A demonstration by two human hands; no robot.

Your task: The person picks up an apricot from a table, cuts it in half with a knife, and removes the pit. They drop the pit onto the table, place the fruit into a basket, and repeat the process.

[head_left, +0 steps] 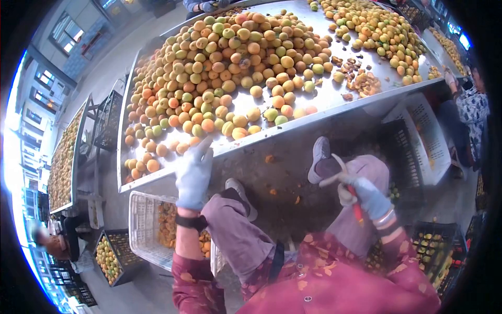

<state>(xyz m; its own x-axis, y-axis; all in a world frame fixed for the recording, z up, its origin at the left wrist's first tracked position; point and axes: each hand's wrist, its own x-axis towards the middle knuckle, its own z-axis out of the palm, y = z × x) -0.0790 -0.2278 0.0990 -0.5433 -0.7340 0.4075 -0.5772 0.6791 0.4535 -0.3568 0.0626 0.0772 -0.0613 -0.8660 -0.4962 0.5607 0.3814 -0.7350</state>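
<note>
My left hand (193, 175), in a pale glove, reaches over the near edge of the metal-topped table (235, 152). Its fingers stretch toward the nearest apricots (182, 148), and no fruit shows clearly in its grasp. A large heap of orange, yellow and green apricots (219, 63) covers the table beyond. Above my right knee, my right hand (366, 196), also gloved, is closed around a red-handled tool (357, 209) with some fingers extended. The tool's working end cannot be made out.
Below my left arm stands a white plastic crate (144, 222) with orange fruit pieces. Dark crates (123, 256) of fruit flank me. Halved apricots (366, 83) lie on the table's right part. A white crate (431, 141) and a seated person (473, 112) are at the right.
</note>
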